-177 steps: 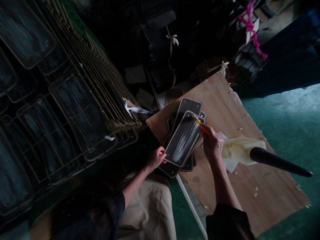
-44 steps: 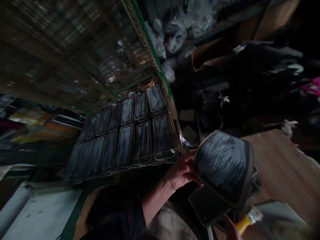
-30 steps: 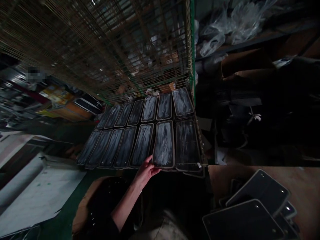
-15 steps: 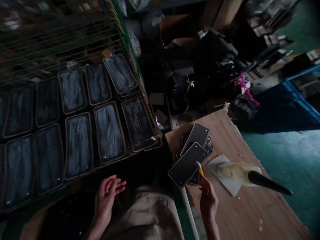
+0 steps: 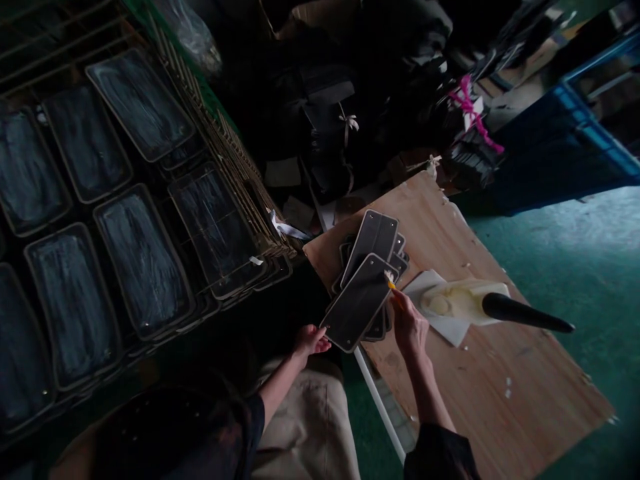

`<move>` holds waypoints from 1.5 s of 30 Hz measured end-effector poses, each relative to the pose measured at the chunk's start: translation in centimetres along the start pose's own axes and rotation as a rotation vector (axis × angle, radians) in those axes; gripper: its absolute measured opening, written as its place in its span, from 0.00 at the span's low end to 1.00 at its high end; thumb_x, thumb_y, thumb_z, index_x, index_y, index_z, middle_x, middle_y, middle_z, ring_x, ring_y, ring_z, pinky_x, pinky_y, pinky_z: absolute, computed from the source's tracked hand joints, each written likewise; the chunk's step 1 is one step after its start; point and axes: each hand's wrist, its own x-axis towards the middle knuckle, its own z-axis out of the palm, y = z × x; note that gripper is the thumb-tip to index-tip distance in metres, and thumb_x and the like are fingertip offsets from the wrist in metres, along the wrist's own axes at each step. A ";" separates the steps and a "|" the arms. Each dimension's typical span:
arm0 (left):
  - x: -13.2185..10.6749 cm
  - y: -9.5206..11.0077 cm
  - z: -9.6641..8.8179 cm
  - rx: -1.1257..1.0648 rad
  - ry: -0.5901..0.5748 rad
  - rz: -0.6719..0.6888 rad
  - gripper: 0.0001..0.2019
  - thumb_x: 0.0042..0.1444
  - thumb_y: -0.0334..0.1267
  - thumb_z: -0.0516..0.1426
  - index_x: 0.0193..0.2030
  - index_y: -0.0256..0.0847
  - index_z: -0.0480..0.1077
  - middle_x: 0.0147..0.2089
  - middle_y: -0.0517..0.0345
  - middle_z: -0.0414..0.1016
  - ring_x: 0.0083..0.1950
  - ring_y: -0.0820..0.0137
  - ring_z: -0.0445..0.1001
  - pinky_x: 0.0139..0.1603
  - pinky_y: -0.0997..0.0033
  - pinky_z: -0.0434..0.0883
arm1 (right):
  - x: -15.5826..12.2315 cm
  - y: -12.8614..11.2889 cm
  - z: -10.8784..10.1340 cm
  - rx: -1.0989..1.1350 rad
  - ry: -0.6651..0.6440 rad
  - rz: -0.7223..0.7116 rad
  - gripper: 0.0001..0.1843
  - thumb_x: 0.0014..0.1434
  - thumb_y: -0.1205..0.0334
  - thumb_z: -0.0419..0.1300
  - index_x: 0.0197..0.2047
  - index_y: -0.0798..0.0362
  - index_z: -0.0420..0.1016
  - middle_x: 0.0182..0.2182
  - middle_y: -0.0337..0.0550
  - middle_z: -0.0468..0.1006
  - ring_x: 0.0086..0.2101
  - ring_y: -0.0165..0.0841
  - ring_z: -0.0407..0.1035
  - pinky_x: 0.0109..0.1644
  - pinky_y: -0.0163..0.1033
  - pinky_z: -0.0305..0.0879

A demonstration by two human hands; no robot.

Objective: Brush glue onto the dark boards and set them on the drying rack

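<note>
My left hand [image 5: 313,340] pinches the lower left corner of a dark rectangular panel [image 5: 357,303] with rounded corners, a pale edge and small holes near its ends. That panel lies tilted on top of a stack of similar panels [image 5: 374,233] at the table's near left corner. In my right hand [image 5: 411,325] is a small brush [image 5: 391,283] with a yellow-orange handle. Its pale bristles are over the panel's upper right end; whether they touch is hard to tell. Right of that hand, a whitish container [image 5: 460,300] with a long black nozzle or handle lies on a white sheet [image 5: 453,331].
The wooden table [image 5: 530,373] carries small white scraps. On the left, a wire rack [image 5: 235,167] bears rows of dark panels with whitish streaks [image 5: 143,260]. Bundled dark pieces [image 5: 327,133] are piled behind, and a blue crate [image 5: 550,147] stands back right.
My left hand has come right from beside my lap and taken hold of the panel's corner. The right hand still holds the brush at the panel's far end. The view has shifted right.
</note>
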 end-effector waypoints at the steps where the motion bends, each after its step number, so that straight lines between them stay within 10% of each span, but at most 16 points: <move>1: -0.1 -0.2 0.1 -0.024 -0.016 0.019 0.18 0.49 0.43 0.66 0.29 0.37 0.61 0.21 0.55 0.72 0.22 0.68 0.76 0.25 0.73 0.74 | -0.7 -0.2 0.1 0.002 -0.032 0.000 0.19 0.69 0.54 0.47 0.53 0.53 0.72 0.42 0.45 0.80 0.34 0.34 0.75 0.31 0.34 0.64; 12: -1.2 0.4 1.2 -0.150 -0.165 0.180 0.22 0.46 0.49 0.67 0.31 0.39 0.58 0.25 0.55 0.77 0.28 0.65 0.80 0.30 0.70 0.77 | -11.2 -5.2 -0.9 0.258 -0.386 0.032 0.17 0.69 0.57 0.45 0.53 0.52 0.71 0.38 0.44 0.81 0.34 0.35 0.77 0.34 0.34 0.69; 19: 0.1 1.6 1.9 -0.059 -0.098 0.216 0.20 0.48 0.48 0.64 0.30 0.40 0.57 0.23 0.57 0.76 0.25 0.65 0.79 0.26 0.70 0.77 | -4.8 -1.5 -1.3 0.519 -0.489 0.124 0.17 0.67 0.55 0.48 0.51 0.51 0.71 0.31 0.41 0.81 0.32 0.34 0.77 0.35 0.34 0.71; 30: 0.7 1.8 2.1 0.017 -0.058 0.200 0.16 0.52 0.44 0.62 0.30 0.40 0.57 0.20 0.56 0.75 0.23 0.66 0.78 0.23 0.74 0.75 | 5.8 0.9 0.3 0.142 0.060 -0.017 0.16 0.68 0.56 0.49 0.52 0.51 0.72 0.38 0.44 0.81 0.36 0.34 0.76 0.35 0.34 0.67; 40: 0.3 1.8 1.6 -0.013 -0.113 0.228 0.15 0.52 0.44 0.62 0.33 0.38 0.60 0.24 0.54 0.76 0.25 0.67 0.79 0.26 0.73 0.76 | -7.4 -6.3 2.1 0.234 -0.346 -0.101 0.15 0.69 0.62 0.46 0.50 0.52 0.72 0.35 0.44 0.80 0.31 0.33 0.74 0.32 0.33 0.64; 45: 0.5 1.6 1.3 0.003 -0.142 0.282 0.15 0.50 0.45 0.62 0.33 0.37 0.63 0.27 0.54 0.77 0.25 0.68 0.78 0.26 0.73 0.76 | -8.4 -6.8 1.2 0.559 -0.464 0.113 0.15 0.68 0.59 0.48 0.52 0.51 0.70 0.33 0.41 0.80 0.32 0.32 0.76 0.35 0.33 0.69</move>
